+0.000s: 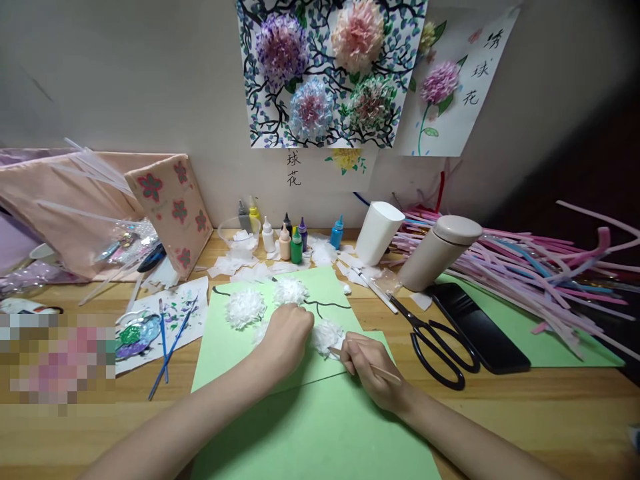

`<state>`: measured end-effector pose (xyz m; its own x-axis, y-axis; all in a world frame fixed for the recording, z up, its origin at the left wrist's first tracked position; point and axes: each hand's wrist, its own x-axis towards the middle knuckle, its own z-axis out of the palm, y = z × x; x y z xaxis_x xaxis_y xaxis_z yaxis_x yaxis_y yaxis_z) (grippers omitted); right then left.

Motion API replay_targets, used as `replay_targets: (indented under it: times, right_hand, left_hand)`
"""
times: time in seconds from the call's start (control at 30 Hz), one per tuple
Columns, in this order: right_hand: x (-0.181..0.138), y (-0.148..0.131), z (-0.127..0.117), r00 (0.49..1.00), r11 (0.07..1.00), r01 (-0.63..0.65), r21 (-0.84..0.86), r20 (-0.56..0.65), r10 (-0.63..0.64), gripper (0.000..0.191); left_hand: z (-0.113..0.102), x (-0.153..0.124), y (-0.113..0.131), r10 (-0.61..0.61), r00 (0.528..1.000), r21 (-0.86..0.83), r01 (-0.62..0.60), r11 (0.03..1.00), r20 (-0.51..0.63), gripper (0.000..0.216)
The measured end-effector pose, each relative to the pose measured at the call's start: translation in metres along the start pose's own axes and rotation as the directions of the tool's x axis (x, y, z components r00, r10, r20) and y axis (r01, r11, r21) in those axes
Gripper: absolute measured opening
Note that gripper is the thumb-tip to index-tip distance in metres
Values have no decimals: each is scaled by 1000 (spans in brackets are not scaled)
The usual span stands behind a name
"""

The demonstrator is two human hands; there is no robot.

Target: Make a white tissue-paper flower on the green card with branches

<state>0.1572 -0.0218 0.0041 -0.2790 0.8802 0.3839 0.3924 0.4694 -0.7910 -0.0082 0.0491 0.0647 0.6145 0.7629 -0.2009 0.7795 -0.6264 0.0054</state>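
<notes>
Green paper point(240, 427) lies in front of me, with white ruffled tissue-paper flowers point(245, 308) and thin dark branch lines on its upper part. My left hand point(289, 337) is closed low over the paper, between the upper flowers and the lower right one point(327, 337). Its fingertips are hidden, so whatever they pinch cannot be seen. In my right hand point(367, 367) is a thin pale wooden stick point(386, 375), gripped like a pencil. The stick's tip points left and meets the edge of the lower right flower. Part of another flower shows behind my left hand.
Black-handled scissors point(440, 347) and a phone point(483, 327) lie right. Paint bottles point(296, 247), tissue scraps point(235, 263), a white container point(379, 233) and a beige cup point(440, 253) stand behind. Blue brushes point(173, 353) and a paint palette point(140, 337) are left; pipe cleaners point(525, 267) spread right.
</notes>
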Motion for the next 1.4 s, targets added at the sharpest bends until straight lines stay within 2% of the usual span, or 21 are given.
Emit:
replay_targets:
  times: [0.17, 0.43, 0.6, 0.7, 0.8, 0.87, 0.93, 1.07, 1.1, 1.17, 1.27, 1.4]
  right_hand:
    - [-2, 1, -1, 997, 996, 80, -29, 9, -80, 45]
    - [-1, 0, -1, 999, 999, 42, -24, 10, -42, 43]
    - [-2, 0, -1, 996, 996, 87, -17, 15, -87, 45]
    - [0, 0, 0, 997, 997, 72, -25, 22, -71, 44]
    - [1, -1, 0, 999, 998, 50, -28, 17, -49, 43]
    - [-1, -1, 0, 998, 997, 67, -27, 14, -67, 43]
    - [-3, 0, -1, 995, 994, 104, -26, 2, -104, 43]
    - [-7, 3, -2, 989, 989, 145, -17, -30, -145, 43]
    - [-8, 4, -2, 988, 989, 147, -12, -33, -148, 43]
    - [-9, 4, -1, 987, 988, 153, 1, -42, -153, 43]
    - [-10, 5, -1, 983, 984, 175, 20, -52, -174, 44]
    - [-11, 5, -1, 981, 982, 184, 35, -65, -181, 44]
  left_hand:
    - [-2, -1, 0, 4, 1000, 3, -4, 1000, 6, 26]
    - [2, 0, -1, 15, 1000, -13, -15, 1000, -2, 26]
    - [3, 0, 0, 10, 1000, -19, -10, 1000, -1, 27]
    - [4, 0, 1, 8, 1000, -15, -8, 1000, -5, 27]
    - [1, 0, -4, -2, 1000, -68, 3, 998, 4, 24]
    - [-5, 2, -19, -41, 999, -136, 40, 990, -6, 22]
    - [-13, 6, -44, -137, 986, -200, 117, 973, -91, 20]
    - [-21, 15, -110, -378, 885, -293, 298, 908, -272, 21]
    - [-20, 17, -125, -406, 872, -304, 321, 897, -274, 23]
    - [-13, 22, -149, -403, 883, -324, 319, 891, -239, 25]
    - [-2, 26, -166, -370, 908, -347, 288, 893, -198, 27]
    - [7, 28, -166, -374, 909, -357, 293, 887, -182, 26]
